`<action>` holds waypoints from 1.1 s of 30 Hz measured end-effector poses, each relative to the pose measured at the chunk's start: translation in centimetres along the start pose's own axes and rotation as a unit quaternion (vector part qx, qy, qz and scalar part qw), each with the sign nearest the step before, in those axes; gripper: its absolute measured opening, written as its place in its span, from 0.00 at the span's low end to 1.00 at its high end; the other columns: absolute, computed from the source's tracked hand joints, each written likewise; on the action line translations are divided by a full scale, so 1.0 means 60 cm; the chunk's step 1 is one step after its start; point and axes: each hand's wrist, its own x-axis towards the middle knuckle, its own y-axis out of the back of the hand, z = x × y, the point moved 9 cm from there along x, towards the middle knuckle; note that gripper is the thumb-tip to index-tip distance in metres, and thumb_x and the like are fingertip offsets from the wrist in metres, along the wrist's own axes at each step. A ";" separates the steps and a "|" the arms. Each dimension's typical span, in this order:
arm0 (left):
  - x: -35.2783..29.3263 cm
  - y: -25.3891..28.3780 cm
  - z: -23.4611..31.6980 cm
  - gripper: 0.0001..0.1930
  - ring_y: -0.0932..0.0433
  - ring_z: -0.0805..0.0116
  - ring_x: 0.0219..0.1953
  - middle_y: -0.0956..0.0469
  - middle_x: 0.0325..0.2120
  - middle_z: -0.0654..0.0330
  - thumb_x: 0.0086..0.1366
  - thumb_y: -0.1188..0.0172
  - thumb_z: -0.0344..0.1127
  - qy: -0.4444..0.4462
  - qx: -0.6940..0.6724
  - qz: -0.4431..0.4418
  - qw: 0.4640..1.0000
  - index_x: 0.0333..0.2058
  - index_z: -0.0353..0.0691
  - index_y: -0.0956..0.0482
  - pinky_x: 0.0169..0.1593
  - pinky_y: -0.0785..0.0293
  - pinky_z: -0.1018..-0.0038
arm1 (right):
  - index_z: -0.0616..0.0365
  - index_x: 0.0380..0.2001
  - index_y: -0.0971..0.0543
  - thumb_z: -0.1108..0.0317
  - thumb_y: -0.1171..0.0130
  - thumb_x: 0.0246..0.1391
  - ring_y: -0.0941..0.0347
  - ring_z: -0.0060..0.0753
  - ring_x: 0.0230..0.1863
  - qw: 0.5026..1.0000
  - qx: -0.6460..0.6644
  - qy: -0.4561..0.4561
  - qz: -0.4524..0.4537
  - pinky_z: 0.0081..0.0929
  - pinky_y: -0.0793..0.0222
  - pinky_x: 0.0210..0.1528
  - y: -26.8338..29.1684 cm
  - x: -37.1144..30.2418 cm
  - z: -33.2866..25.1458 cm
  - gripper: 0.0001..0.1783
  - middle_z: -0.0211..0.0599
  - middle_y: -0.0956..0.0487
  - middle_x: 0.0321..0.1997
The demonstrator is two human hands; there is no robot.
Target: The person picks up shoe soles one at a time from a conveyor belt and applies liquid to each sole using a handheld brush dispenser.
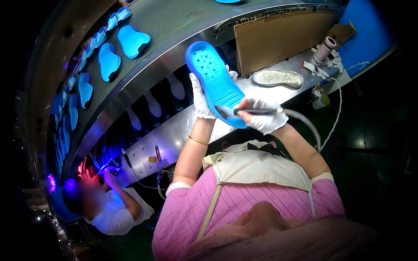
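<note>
Presently, the left hand (201, 98), in a white glove, holds up a blue sole (213, 82) over the near side of the metal worktop (146, 145). Its fingers are clamped on both sides of this sole, which has small holes at its upper end and ridges lower down. The right hand (263, 116), also gloved but with bare fingertips, has its fingers closed around a dark tool (261, 112), joined to a pale hose (307, 124). The tip is over the lower part of the sole; it is blurred, so I cannot tell if it touches. To the right, a whitish sole (278, 78) lies on the worktop, near a cardboard sheet (278, 41).
</note>
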 end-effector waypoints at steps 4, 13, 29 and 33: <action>-0.033 -0.077 -0.024 0.51 0.36 0.48 0.57 0.37 0.57 0.48 0.52 0.57 0.76 0.011 -0.113 -0.028 0.993 0.61 0.38 0.46 0.61 0.40 0.53 | 0.62 0.30 0.25 0.76 0.40 0.50 0.26 0.19 0.28 0.991 -0.010 0.078 0.105 0.17 0.30 0.32 0.067 0.013 -0.012 0.05 0.34 0.22 0.29; -0.018 -0.087 -0.038 0.47 0.38 0.48 0.59 0.42 0.60 0.47 0.56 0.61 0.73 -0.007 0.012 -0.056 0.998 0.63 0.40 0.50 0.60 0.39 0.55 | 0.62 0.28 0.26 0.79 0.39 0.45 0.28 0.22 0.27 0.979 -0.082 0.179 0.061 0.20 0.33 0.31 0.016 -0.015 -0.051 0.06 0.34 0.25 0.26; -0.026 -0.108 -0.007 0.47 0.45 0.43 0.62 0.45 0.61 0.44 0.55 0.55 0.71 -0.047 -0.034 -0.097 0.994 0.64 0.41 0.50 0.65 0.49 0.52 | 0.61 0.30 0.24 0.76 0.39 0.49 0.25 0.21 0.28 0.993 0.065 0.045 0.088 0.17 0.29 0.34 0.038 -0.008 0.018 0.05 0.37 0.21 0.31; -0.023 -0.107 0.001 0.47 0.42 0.46 0.62 0.45 0.61 0.44 0.56 0.56 0.70 -0.020 -0.020 -0.103 0.994 0.63 0.38 0.50 0.65 0.48 0.54 | 0.62 0.30 0.23 0.80 0.39 0.46 0.25 0.22 0.32 0.998 -0.006 0.059 -0.003 0.20 0.29 0.36 0.004 -0.010 0.011 0.06 0.39 0.21 0.33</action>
